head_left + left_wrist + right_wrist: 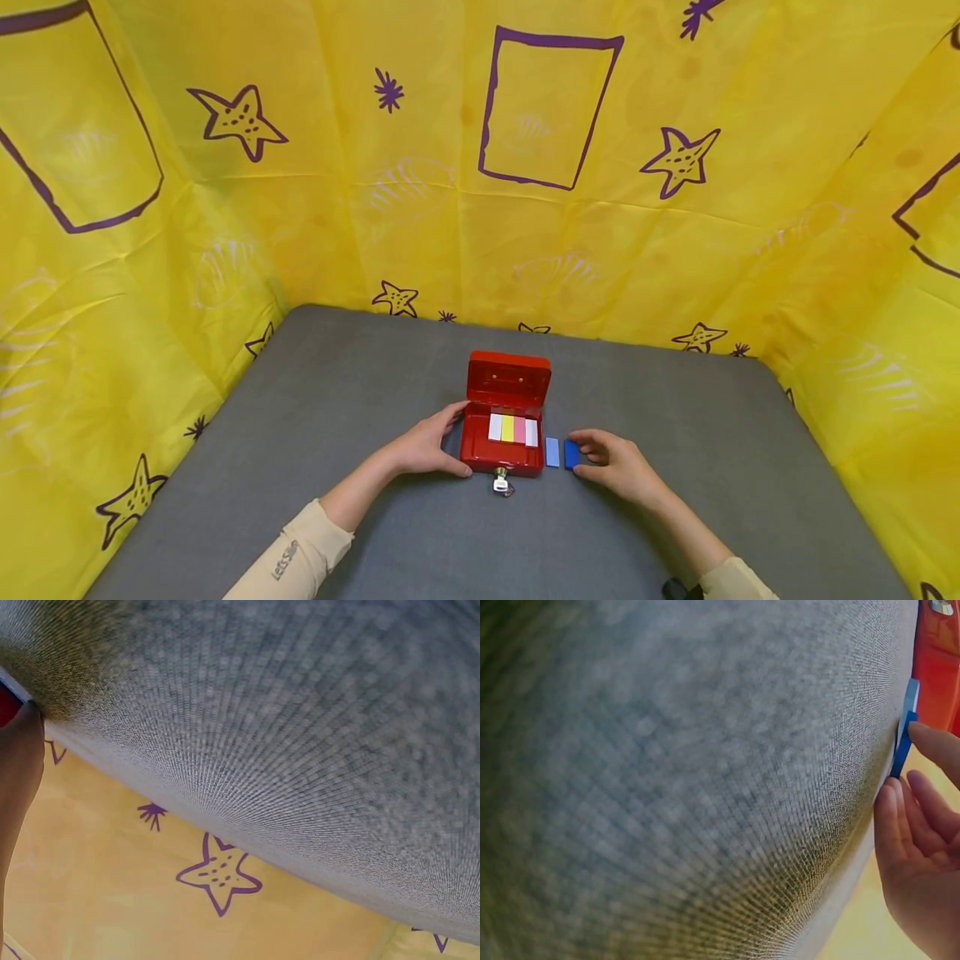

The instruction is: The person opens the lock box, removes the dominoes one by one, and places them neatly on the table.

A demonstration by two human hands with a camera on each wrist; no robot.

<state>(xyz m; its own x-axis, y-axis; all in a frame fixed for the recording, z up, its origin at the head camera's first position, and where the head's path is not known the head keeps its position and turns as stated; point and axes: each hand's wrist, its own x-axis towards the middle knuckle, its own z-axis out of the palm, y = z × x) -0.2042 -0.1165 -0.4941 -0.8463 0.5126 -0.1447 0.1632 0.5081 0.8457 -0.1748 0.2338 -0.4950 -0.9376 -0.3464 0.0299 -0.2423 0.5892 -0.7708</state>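
A red metal cash box (480, 452) stands on the grey table with its lid (510, 379) raised at the back. Inside, several flat blocks lie side by side: a white block (495, 427), a yellow block (507, 428), a pink block (519, 429) and another white block (532, 432). My left hand (423, 444) holds the box's left side, thumb at the front corner and fingers toward the back. To the right of the box, my right hand (618, 467) pinches a dark blue block (572, 454) between thumb and fingers. A light blue block (552, 452) lies between that block and the box.
A key (501, 482) sits in the lock at the box's front, with another hanging beside it. The grey tabletop (360, 358) extends around the box. Yellow cloth (435, 233) with purple drawings rises behind and on both sides of the table.
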